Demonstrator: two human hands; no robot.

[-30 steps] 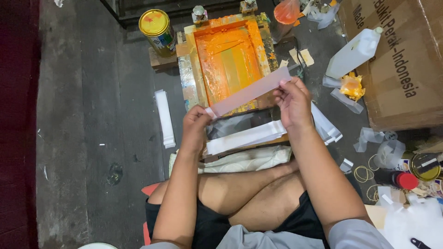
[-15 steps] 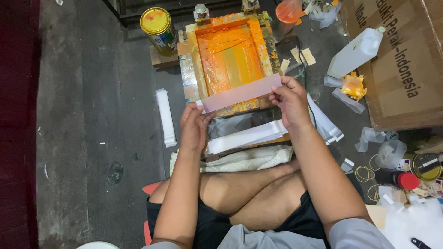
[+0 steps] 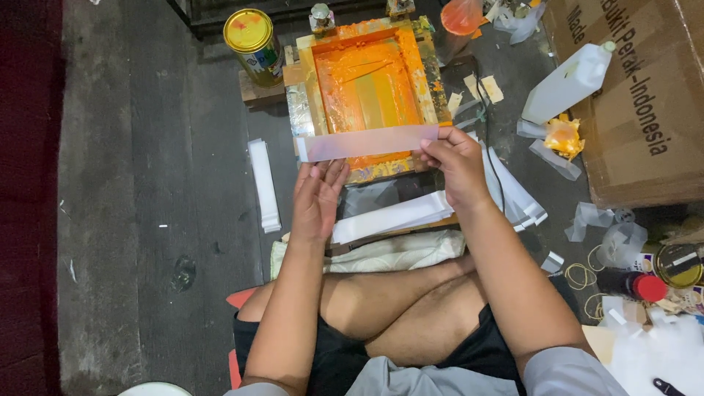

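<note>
Right hand [image 3: 456,158] pinches the strip [image 3: 367,142] taut across the frame [image 3: 367,81]; left hand [image 3: 317,194] open, flat beneath, steadying its near edge.

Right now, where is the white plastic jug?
In the head view, the white plastic jug lies tilted at upper right, leaning against the cardboard box, right of the orange-stained screen frame.

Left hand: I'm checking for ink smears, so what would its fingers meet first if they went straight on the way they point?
The left hand points away from the body, its fingers just short of the pale strip lying across the orange-inked screen frame. They would probably meet the strip first, though height is unclear.
</note>
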